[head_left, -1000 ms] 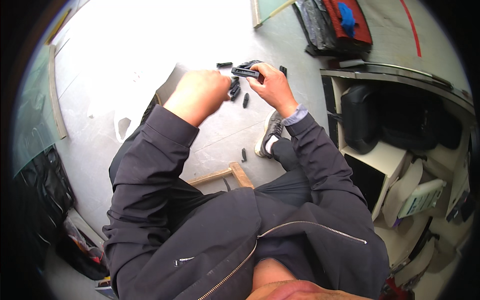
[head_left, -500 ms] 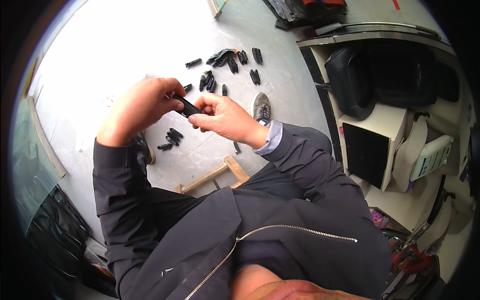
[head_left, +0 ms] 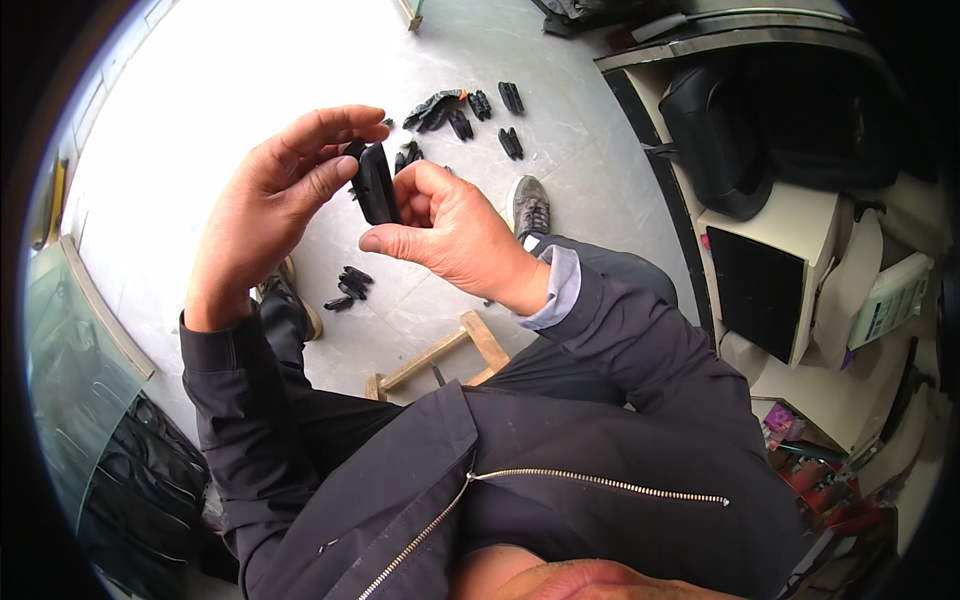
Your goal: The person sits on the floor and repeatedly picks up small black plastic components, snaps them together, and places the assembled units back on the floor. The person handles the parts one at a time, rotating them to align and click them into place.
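Between my hands an oblong black plastic piece (head_left: 377, 188) stands nearly upright above the floor. My left hand (head_left: 262, 205) has its thumb and fingers closed on the upper left of it, the outer fingers stretched over the top. On the other side, my right hand (head_left: 462, 232) curls its fingers against the right edge, with the thumb by the lower end. Beyond them, several similar black pieces (head_left: 510, 143) lie on the floor. Next to those is a crumpled black plastic bag (head_left: 432, 108) with an orange spot. Another small group of black pieces (head_left: 350, 286) lies nearer my left foot.
A wooden stool frame (head_left: 430, 362) is below me, between my legs. My shoe (head_left: 528, 206) rests on the grey tiled floor (head_left: 590, 180). To the right stand a white cabinet (head_left: 822, 230) and a black padded seat (head_left: 712, 140). A glass panel (head_left: 85, 370) borders the left.
The black piece has turned from slanting to nearly upright and shows its broad side. My left fingers have spread more over it. The whole view has shifted slightly.
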Motion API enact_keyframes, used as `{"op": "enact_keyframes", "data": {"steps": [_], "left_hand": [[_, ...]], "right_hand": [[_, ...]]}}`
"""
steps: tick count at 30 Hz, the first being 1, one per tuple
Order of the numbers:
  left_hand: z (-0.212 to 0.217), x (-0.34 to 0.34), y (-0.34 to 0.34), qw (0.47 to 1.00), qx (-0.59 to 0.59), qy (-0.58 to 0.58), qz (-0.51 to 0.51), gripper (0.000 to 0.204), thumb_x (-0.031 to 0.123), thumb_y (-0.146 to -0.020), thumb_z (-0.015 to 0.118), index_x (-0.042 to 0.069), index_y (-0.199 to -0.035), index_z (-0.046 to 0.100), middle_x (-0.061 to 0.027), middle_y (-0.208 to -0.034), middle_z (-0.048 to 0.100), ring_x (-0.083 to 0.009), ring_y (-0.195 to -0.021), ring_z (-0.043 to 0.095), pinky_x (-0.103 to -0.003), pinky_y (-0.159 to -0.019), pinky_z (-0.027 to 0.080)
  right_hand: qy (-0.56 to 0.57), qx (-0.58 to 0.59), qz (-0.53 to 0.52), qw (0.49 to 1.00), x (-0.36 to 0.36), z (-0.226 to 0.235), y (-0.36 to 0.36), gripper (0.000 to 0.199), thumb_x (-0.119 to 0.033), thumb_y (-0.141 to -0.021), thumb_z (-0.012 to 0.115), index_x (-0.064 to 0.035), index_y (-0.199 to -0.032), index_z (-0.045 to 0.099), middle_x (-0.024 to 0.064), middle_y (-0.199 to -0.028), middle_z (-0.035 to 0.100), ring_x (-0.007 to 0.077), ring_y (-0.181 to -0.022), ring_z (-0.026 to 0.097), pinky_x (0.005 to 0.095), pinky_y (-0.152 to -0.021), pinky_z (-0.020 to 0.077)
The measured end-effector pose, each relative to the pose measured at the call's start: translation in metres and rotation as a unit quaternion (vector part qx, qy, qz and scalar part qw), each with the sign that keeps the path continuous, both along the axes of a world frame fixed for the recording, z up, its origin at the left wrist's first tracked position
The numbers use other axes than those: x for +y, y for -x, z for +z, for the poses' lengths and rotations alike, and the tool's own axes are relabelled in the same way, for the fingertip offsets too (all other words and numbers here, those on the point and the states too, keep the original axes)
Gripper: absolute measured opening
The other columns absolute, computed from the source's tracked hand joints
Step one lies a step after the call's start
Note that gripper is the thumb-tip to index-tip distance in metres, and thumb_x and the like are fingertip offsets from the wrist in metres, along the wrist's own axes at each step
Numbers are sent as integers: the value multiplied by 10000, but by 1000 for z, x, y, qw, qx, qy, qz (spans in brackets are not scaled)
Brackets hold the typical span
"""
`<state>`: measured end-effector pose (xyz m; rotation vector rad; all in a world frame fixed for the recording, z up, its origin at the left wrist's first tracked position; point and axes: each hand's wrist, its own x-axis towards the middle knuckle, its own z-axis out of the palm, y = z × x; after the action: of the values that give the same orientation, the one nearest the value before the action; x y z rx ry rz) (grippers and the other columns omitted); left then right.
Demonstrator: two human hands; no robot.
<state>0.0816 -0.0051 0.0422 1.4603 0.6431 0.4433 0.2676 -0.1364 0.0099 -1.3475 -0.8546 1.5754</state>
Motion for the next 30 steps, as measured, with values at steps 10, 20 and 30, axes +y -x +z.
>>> {"op": "enact_keyframes", "data": {"steps": [10,20,30], "left_hand": [[-12,-3,-18,985,-5,157,68,432,237,-1103,649,60,-1495,622,-120,-1385,722,-183,-1258,691,-354,-1129,534],[-5,-3,-17,983,62,150,86,434,161,-1056,609,89,-1483,635,-41,-1375,727,-111,-1201,653,-276,-1028,490],[-9,-1,-22,977,111,133,122,359,181,-1091,649,97,-1438,686,-28,-1295,774,-47,-1079,676,-223,-921,496]], "right_hand": [[-65,-91,-60,992,6,15,-16,397,7,-953,810,-8,-1272,575,36,-988,744,50,-867,670,200,-768,525],[-86,-123,-44,988,5,10,-13,458,-45,-934,846,-27,-1296,565,-10,-893,690,32,-763,580,213,-658,453],[-93,-111,-37,989,6,8,-15,372,-115,-961,809,-43,-1241,575,-1,-789,661,63,-695,589,260,-639,475]]}}
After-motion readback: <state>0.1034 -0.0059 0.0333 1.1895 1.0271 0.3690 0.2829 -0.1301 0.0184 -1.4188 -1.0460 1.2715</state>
